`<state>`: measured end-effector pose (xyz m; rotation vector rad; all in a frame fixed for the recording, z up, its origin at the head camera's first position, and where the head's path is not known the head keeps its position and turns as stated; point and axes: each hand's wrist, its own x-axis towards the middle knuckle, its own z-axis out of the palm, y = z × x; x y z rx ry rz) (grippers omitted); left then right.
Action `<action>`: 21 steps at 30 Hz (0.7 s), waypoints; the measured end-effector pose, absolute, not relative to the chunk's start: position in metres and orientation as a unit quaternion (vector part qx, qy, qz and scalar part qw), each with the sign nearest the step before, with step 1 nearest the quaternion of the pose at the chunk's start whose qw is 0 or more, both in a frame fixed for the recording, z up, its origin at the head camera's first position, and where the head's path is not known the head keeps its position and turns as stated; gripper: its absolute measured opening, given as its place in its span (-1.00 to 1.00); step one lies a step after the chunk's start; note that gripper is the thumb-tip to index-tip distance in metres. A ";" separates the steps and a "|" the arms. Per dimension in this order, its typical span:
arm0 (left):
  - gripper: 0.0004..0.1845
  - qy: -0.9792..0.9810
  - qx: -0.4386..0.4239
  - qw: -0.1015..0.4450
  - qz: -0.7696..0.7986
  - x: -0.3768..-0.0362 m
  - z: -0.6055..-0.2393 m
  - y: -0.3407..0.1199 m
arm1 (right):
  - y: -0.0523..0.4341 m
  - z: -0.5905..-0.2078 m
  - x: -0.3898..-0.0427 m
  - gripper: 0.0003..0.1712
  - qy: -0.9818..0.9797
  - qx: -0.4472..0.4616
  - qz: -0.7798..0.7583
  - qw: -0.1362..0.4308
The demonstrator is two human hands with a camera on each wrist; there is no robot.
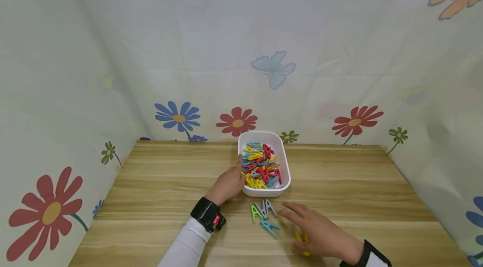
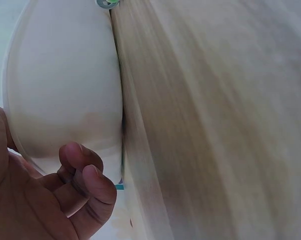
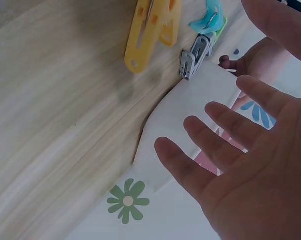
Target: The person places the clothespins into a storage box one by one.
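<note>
A white plastic box (image 1: 265, 193) stands on the table, filled with clothespins (image 1: 260, 166) in red, yellow, blue and grey. At its left side, my left hand (image 1: 228, 184) holds the rim, with curled fingers (image 2: 98, 185) against the outer wall in the left wrist view. My right hand (image 1: 320, 231) hovers low on the right, fingers spread and nothing held. Below it lies a yellow clothespin (image 3: 144, 35), partly hidden in the head view. In front of the box lie a green clothespin (image 1: 255, 213), two grey clothespins (image 1: 269, 208) and a blue clothespin (image 1: 269, 228).
The wood-grain tabletop (image 1: 170, 179) extends to both sides of the box. A pale curtain (image 1: 211, 49) printed with flowers and butterflies surrounds the table at the back and sides. The box stands near the table's back edge.
</note>
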<state>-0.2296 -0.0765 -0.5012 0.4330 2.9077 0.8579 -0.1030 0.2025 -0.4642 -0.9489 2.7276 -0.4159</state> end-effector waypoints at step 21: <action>-0.24 0.945 0.133 0.057 0.294 -0.230 -0.499 -0.077 | 0.203 -0.487 -0.102 -0.32 0.931 -0.331 -0.110 0.110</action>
